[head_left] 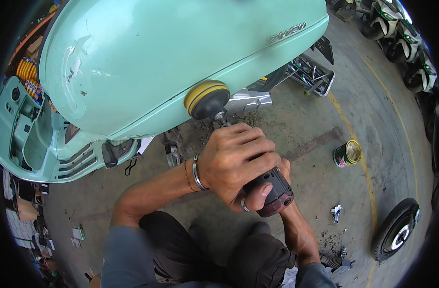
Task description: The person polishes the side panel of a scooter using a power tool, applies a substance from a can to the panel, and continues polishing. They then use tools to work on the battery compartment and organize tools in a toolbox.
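Polisher (278, 185) was clasped by left grip (238, 165) and right grip (286, 169); long axis ran 5-to-11 o'clock, pad (210, 102) directed toward 11.

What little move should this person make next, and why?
Perhaps slide the round pad a little along the green panel: it appears to rest near the panel's lower edge, the left hand grips the power tool, and the right hand, mostly hidden, seems to support it.
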Motion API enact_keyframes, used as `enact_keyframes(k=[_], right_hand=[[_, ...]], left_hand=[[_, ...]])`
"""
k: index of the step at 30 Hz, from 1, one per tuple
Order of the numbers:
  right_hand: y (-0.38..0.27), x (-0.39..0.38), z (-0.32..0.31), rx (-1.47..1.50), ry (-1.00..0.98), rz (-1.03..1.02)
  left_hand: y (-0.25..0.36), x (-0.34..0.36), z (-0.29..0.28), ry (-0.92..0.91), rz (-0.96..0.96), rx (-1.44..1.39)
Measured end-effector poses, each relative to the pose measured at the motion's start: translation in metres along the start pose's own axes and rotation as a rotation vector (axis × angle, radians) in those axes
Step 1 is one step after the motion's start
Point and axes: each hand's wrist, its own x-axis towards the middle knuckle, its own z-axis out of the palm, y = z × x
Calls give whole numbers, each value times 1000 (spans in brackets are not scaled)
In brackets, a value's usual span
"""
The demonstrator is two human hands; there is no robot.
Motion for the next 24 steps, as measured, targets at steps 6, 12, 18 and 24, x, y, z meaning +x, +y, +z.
enact_keyframes(k=[6,12,18,24], right_hand=[[-7,0,21,-33,-65,-107],[-3,1,9,-66,-56,-110],[-6,12,-38,-118,31,-43],[15,26,-89,-304,2,-56]], left_hand=[[12,-22,-20,-31,-9,38],[7,-16,-11,-35,-16,38],[-15,31,22,0,29,-20],[-36,69,57,46,46,-12]])
